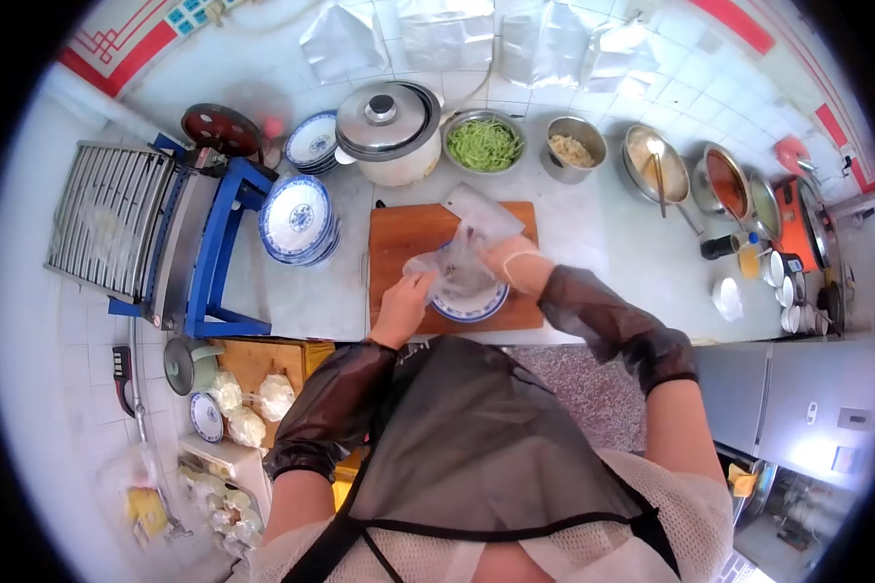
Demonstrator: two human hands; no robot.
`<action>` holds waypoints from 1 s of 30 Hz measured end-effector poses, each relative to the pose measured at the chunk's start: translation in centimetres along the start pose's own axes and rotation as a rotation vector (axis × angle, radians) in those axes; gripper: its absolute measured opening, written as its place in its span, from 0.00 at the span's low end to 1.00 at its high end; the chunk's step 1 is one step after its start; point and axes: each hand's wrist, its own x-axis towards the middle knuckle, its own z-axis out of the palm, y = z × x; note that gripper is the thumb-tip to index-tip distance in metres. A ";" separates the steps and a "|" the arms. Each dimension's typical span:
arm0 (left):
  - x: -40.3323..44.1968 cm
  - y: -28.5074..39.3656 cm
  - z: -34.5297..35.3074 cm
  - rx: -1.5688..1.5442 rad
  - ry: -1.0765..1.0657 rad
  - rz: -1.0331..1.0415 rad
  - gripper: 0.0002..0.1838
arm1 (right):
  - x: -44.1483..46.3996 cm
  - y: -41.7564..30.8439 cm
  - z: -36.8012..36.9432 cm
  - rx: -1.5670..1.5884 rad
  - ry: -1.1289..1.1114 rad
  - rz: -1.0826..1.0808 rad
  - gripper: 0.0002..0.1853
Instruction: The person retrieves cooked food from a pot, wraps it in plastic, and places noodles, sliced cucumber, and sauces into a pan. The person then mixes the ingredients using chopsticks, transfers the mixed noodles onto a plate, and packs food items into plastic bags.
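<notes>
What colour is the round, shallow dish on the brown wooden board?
The round dish is white with blue rim bands; head view.

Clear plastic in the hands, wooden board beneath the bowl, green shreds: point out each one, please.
Clear plastic [463, 266]: head view, on its crumpled middle.
Wooden board [395, 235]: head view, on its bare left part.
Green shreds [483, 146]: head view, on the middle of the heap.

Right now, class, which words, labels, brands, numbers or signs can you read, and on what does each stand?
None can be read.
Any markings on the grey cabinet: too small.
Any print on the dark bottle or orange appliance: too small or blurred.
</notes>
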 end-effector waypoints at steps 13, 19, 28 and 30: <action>-1.9 0.8 3.8 0.139 -0.084 -0.075 0.12 | 2.6 3.8 -0.2 -0.220 -0.194 -0.244 0.16; -1.4 0.8 3.8 0.181 -0.033 -0.308 0.17 | -0.2 -1.2 -5.0 -0.013 -0.052 -0.313 0.10; 0.6 -0.1 3.0 0.220 -0.105 -0.225 0.37 | 4.6 1.7 2.7 -0.155 -0.203 0.047 0.16; 1.9 -0.8 3.8 0.272 -0.064 -0.377 0.46 | 4.9 2.8 2.3 -0.137 -0.045 0.056 0.27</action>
